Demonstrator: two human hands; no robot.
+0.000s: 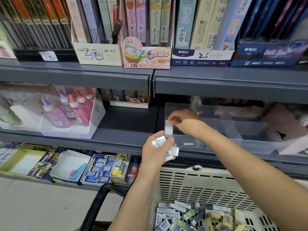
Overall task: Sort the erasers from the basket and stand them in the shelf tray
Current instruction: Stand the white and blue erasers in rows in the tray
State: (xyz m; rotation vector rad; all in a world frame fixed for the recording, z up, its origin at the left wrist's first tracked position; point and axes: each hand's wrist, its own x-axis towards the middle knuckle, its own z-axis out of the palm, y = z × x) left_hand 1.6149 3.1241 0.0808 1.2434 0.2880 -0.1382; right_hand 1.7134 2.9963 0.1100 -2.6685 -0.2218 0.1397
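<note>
- Erasers (196, 217) heaped in the basket (208, 184) nearest me: light, stiff, slick wrappers I'd guess.
- Left hand (156, 152) clutches several.
- Right hand (185, 121) pinches one wrapped eraser (168, 127) by its top end, over the clear shelf tray (216, 125).

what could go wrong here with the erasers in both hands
1. The left hand clutches a loose bunch of wrapped erasers, some poking out past the fingers; one could slip from that grip and fall toward the basket or floor.
2. The right hand pinches a single eraser only by its top end, so it may tip instead of standing.
3. The clear tray looks nearly empty, leaving that eraser nothing to lean on.
</note>
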